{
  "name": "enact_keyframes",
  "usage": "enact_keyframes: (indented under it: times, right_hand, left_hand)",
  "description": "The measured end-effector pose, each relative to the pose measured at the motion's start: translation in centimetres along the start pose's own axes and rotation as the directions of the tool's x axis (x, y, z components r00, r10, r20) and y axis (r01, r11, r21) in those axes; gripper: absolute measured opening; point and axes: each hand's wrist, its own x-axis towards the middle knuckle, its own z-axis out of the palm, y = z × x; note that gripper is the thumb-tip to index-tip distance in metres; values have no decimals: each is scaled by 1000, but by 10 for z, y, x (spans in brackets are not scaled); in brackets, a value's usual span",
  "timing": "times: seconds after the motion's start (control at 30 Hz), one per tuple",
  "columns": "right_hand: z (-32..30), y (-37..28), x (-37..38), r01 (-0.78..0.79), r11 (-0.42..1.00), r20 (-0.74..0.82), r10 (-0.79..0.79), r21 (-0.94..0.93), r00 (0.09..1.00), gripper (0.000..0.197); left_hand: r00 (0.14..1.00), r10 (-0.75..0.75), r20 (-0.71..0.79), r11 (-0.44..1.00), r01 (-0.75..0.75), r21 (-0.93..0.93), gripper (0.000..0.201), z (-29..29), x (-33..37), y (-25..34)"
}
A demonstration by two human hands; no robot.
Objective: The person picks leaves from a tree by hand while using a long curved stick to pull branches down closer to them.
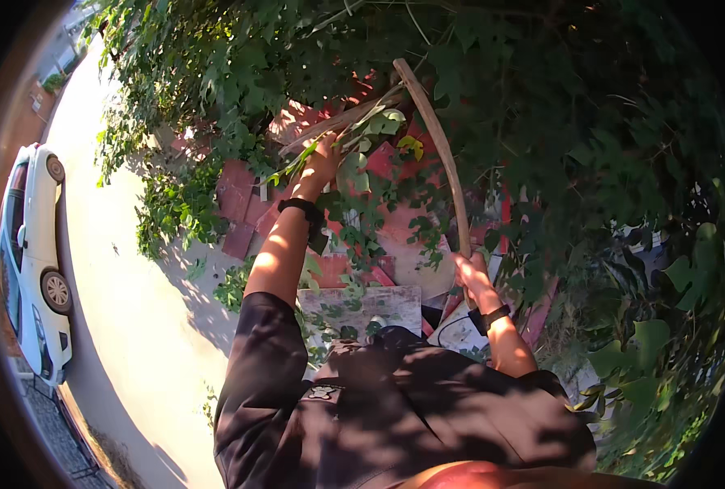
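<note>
My left hand [322,160] reaches forward, its fingers closed round a bunch of leafy green stems [369,122]. Pale brown woody pieces [338,122] lie along the same bunch; whether my fingers hold them too is hard to make out. In my right hand [472,275], nearer my body, is the lower end of a long, slightly curved wooden stick [444,151]. The stick stands up and leans left, its far end among the dark leaves. Both wrists carry dark bands.
Dense leafy vines [590,106] fill the far side and the right. Beneath me lie reddish boards [235,189] and a pale worn board [362,308], with creepers over them. A sunlit paved road [134,310] runs along the left, where a white car [37,261] is parked.
</note>
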Motion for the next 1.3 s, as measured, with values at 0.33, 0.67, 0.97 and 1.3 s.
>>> enact_keyframes:
  times: [0.33,0.67,0.97,1.3]
  right_hand:
    - [-21,-207,-79,637,676,-110,-649,370,753,39]
    - [17,78,-31,-171,985,-71,170,-17,983,33]
    - [-9,111,-61,-235,918,224,168,321,960,32]
    - [-27,97,-65,-276,935,189,237,221,953,29]
  left_hand:
    - [1000,19,9,998,-19,61,46,-17,8,-10]
    - [943,69,325,964,-147,222,35,16,-13,47]
    - [944,145,297,960,-208,189,34,27,-23,74]
    - [974,225,-17,967,-221,125,20,-32,-12,66]
